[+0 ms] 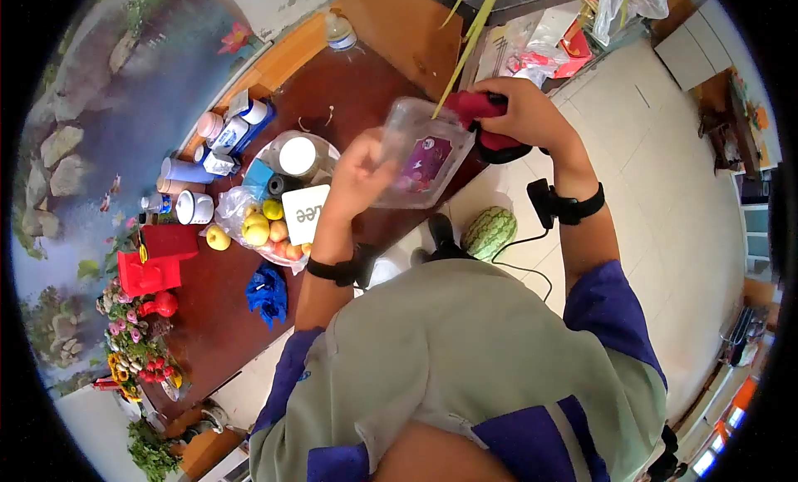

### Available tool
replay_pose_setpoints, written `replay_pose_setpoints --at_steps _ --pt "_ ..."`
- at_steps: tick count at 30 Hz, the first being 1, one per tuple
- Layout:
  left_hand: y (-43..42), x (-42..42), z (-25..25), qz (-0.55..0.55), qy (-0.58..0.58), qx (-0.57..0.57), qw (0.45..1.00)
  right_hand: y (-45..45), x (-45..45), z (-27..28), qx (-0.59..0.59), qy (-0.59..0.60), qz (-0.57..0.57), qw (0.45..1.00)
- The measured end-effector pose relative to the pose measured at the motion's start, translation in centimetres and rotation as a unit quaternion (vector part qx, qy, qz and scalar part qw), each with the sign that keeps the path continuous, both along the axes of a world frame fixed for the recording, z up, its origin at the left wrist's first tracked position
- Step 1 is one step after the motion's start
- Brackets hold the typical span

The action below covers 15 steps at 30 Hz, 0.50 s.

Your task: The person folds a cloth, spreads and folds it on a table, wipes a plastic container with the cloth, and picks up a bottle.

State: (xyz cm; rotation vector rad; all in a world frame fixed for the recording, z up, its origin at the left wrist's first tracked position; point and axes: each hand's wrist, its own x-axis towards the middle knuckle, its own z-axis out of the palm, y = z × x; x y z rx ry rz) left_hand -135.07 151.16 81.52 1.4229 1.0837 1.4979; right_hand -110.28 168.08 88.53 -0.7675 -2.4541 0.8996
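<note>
My left hand (pixel 363 173) grips the near-left side of a clear plastic box (pixel 401 137), its fingers slightly blurred. A purple printed panel (pixel 428 159) shows in the box. At the upper right, my right hand (pixel 525 114) is closed on a dark red and black soft item (pixel 480 108), whose kind I cannot make out. That item is against or just beside the box's right edge. Left of my left hand, a round tray (pixel 328 152) bears a white-lidded jar (pixel 298 156), a white card (pixel 306 212) and several apples (pixel 256 229).
A dark red table (pixel 224 316) extends under the tray, with a blue crumpled cloth (pixel 267 294), red boxes (pixel 158 262) and cups (pixel 187 171) along the wall. A watermelon (pixel 490 232) lies on the tiled floor, and a bottle (pixel 339 33) stands at the back.
</note>
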Motion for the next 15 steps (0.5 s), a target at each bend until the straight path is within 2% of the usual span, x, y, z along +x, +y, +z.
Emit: replay_pose_setpoints --at_steps 3,6,10,14,15 --pt "0.2 -0.3 -1.2 0.042 -0.025 -0.045 0.998 0.0 1.1 -1.1 0.056 -0.035 -0.068 0.996" --pt "0.3 -0.7 -1.3 0.050 -0.115 -0.088 0.988 -0.6 1.1 -1.6 0.065 0.009 -0.176 0.982" --pt "0.8 -0.4 -1.2 0.088 0.080 -0.052 0.992 -3.2 -1.0 -0.1 0.038 0.166 -0.200 0.965" --pt "1.3 1.8 0.6 0.130 0.169 -0.012 0.977 -4.5 -5.4 -0.3 0.125 0.204 -0.143 0.960" --pt "1.4 2.4 0.8 0.145 0.160 0.006 0.976 -5.2 -6.2 -0.2 0.136 0.174 -0.137 0.966"
